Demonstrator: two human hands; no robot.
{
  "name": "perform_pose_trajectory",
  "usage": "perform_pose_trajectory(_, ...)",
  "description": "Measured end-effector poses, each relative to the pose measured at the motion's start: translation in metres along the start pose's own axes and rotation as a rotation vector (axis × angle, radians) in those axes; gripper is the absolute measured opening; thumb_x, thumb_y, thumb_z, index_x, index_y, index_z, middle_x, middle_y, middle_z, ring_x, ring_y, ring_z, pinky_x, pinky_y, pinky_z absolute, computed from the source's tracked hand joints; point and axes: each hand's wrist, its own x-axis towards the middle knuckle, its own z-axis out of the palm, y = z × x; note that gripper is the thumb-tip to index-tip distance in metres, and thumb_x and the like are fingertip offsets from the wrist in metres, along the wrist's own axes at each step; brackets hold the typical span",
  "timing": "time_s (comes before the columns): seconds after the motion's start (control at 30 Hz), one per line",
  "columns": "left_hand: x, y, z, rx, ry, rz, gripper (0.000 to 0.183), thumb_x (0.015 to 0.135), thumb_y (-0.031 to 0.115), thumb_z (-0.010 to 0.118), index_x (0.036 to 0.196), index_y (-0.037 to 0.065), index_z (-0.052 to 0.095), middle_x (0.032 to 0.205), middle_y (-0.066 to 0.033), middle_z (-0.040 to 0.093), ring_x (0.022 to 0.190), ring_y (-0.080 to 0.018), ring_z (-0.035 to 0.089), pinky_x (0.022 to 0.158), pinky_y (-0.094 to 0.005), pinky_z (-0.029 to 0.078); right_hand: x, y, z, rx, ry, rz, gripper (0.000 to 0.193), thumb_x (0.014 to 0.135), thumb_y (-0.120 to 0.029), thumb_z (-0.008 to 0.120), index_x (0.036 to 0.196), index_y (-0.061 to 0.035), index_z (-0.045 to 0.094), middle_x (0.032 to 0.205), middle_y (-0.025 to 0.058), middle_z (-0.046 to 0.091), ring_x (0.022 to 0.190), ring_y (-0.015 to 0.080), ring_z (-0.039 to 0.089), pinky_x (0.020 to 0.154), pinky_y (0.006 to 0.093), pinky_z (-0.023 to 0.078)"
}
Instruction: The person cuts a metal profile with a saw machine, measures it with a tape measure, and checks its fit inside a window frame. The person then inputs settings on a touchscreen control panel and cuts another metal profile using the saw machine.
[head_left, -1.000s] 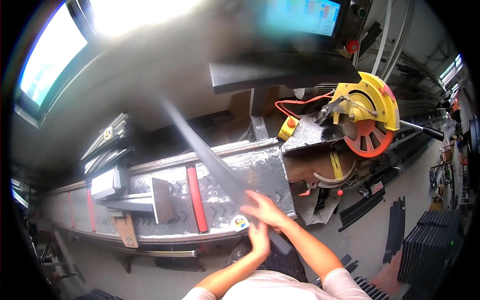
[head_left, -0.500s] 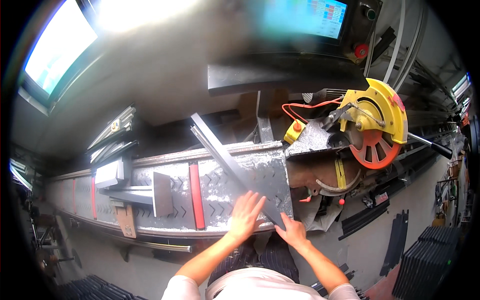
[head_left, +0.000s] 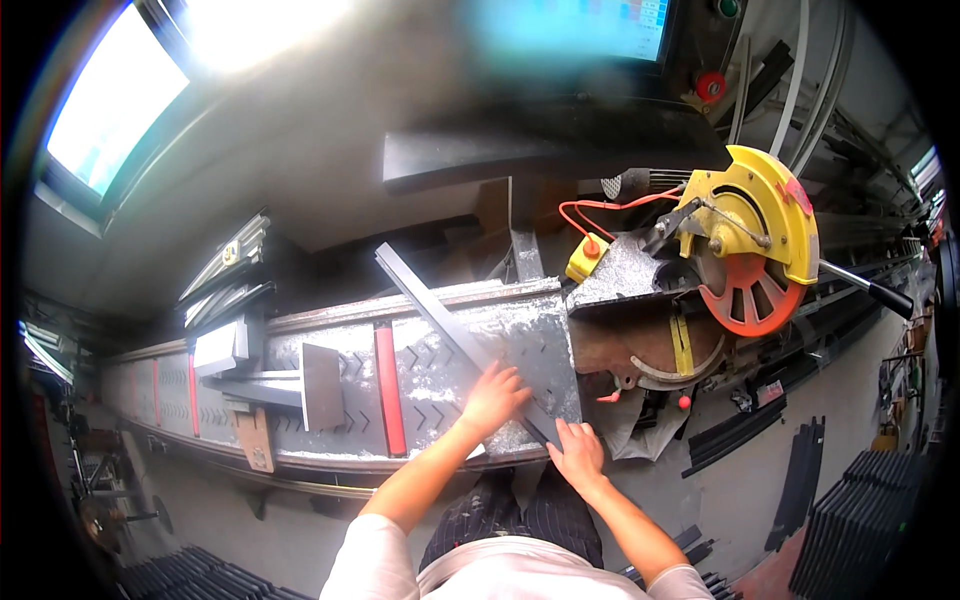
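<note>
Bar (head_left: 432, 309) needs steadying over the bench (head_left: 530, 335); left hand (head_left: 494, 401) bends fingers across it, grip unclear; right hand (head_left: 579, 456) grips its end.

Bright window (head_left: 115, 100), grey floor (head_left: 660, 500)

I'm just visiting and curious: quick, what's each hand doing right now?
Left hand: curled over the gray bar; whether it grips cannot be told.
Right hand: at the bar's near end; open or closed cannot be told.
</note>
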Motion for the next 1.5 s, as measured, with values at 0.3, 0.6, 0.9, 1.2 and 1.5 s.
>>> perform_pose_trajectory(0.3, -0.002, -0.004, 0.020, 0.019, -0.013, -0.002, 0.028, 0.073, 0.026, 0.069, 0.099, 0.017, 0.067, 0.098, -0.0038, 0.061, 0.117, -0.0244, 0.053, 0.111, -0.0500, 0.031, -0.008, 0.009, 0.025, -0.021, -0.018, 0.048, 0.054, 0.072, -0.024, 0.078, 0.118, -0.0040, 0.059, 0.106, 0.0115, 0.060, 0.100, 0.0314, 0.056, 0.087, 0.0426, 0.047)
perform_pose_trajectory(0.6, 0.009, -0.024, 0.021, 0.161, -0.172, 0.055, 0.010, 0.082, 0.020, 0.057, 0.086, 0.018, 0.065, 0.081, -0.0021, 0.059, 0.095, -0.0212, 0.059, 0.104, -0.0472, 0.036, -0.018, 0.016, 0.031, -0.036, -0.105, 0.112, 0.052, 0.074, -0.023, 0.077, 0.118, -0.0045, 0.056, 0.102, 0.0136, 0.060, 0.098, 0.0337, 0.058, 0.084, 0.0440, 0.049)
perform_pose_trajectory(0.9, 0.028, 0.053, -0.010, 0.025, -0.391, 0.253, 0.033, 0.070, 0.039, 0.074, 0.089, 0.015, 0.062, 0.084, -0.0051, 0.063, 0.086, -0.0251, 0.063, 0.075, -0.0404, 0.048, -0.086, 0.059, -0.033, -0.025, -0.114, 0.202, 0.050, 0.080, -0.034, 0.071, 0.119, -0.0080, 0.054, 0.101, 0.0146, 0.061, 0.094, 0.0343, 0.061, 0.083, 0.0454, 0.049)
perform_pose_trajectory(1.2, 0.025, 0.247, 0.001, -0.208, -0.763, 0.586, 0.068, 0.071, 0.070, 0.065, 0.093, 0.005, 0.061, 0.089, -0.0151, 0.069, 0.084, -0.0362, 0.068, 0.070, -0.0449, 0.053, -0.275, 0.065, -0.070, 0.037, -0.027, 0.463, 0.057, 0.086, -0.058, 0.059, 0.110, -0.0068, 0.059, 0.090, 0.0138, 0.063, 0.087, 0.0336, 0.063, 0.075, 0.0450, 0.051)
perform_pose_trajectory(1.5, 0.028, 0.475, 0.053, -0.135, -0.922, 0.842, 0.062, 0.077, 0.066, 0.063, 0.098, 0.008, 0.064, 0.096, -0.0154, 0.069, 0.093, -0.0354, 0.067, 0.078, -0.0473, 0.052, -0.489, 0.127, -0.069, 0.050, 0.280, 0.748, 0.053, 0.084, -0.061, 0.059, 0.103, -0.0113, 0.063, 0.083, 0.0114, 0.063, 0.080, 0.0339, 0.065, 0.069, 0.0450, 0.052)
